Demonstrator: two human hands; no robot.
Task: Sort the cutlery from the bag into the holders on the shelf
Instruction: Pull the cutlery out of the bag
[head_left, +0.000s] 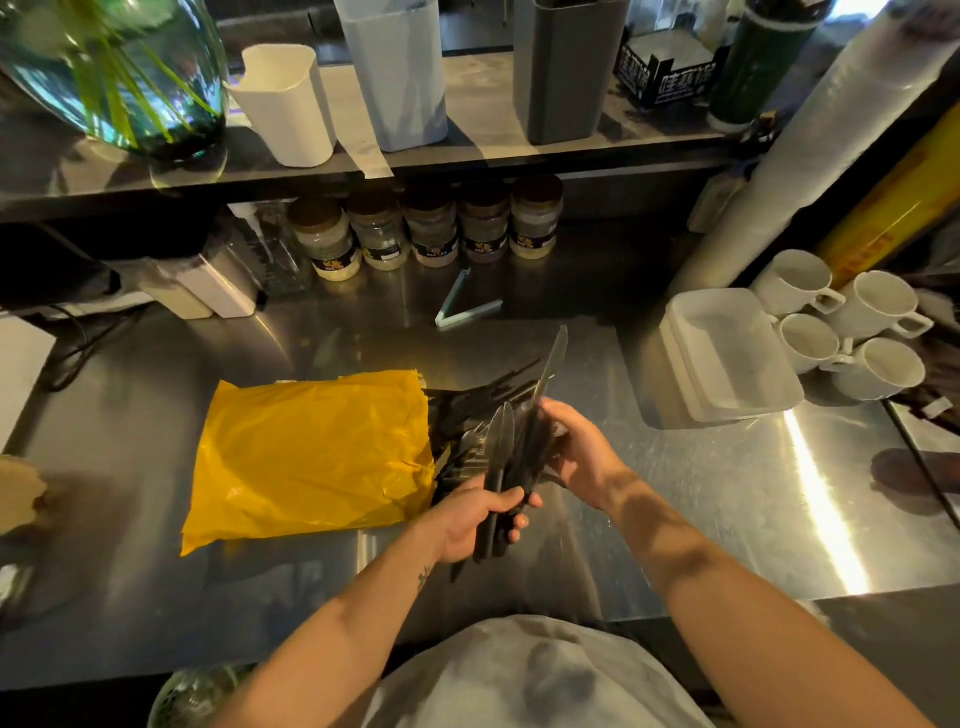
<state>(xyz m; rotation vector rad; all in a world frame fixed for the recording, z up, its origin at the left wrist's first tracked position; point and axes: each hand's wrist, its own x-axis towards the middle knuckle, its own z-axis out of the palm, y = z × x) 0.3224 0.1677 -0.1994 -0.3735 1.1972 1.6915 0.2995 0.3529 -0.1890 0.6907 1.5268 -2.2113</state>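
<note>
A yellow bag lies on the steel counter, its open end facing right, with black plastic cutlery spilling out. My left hand grips a bundle of black knives by their handles. Just to the right, my right hand holds another black knife against the bundle, its blade pointing up and away. On the shelf above stand three holders: a white one, a light grey-blue one and a dark grey one.
Several jars line the back under the shelf, with a pale clip in front of them. White trays and several white mugs sit at right. A glass vase stands at the shelf's left end.
</note>
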